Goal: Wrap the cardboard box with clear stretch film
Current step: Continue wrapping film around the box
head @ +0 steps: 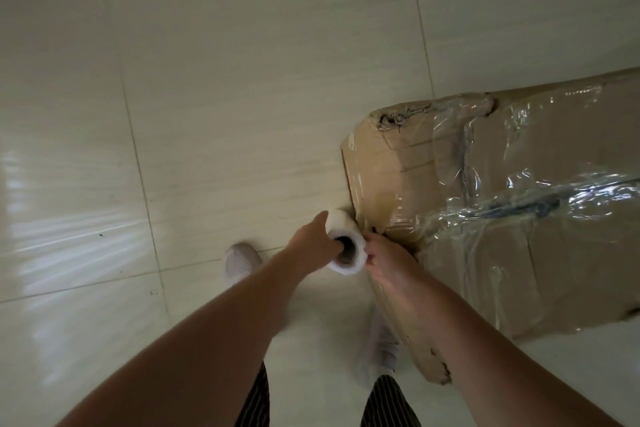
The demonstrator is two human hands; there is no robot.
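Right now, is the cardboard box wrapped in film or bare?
Wrapped, at least partly: shiny wrinkled film lies over the top of the cardboard box. The far edge looks bare; the hidden sides I cannot tell.

Open floor [207,114] left of box [519,201]

Dim, soft pic; window glare on floor [62,229] left, wide-angle edge warp.

Box [415,184] rt end off-frame; left hand [311,239] fingertips inside film roll [343,218].
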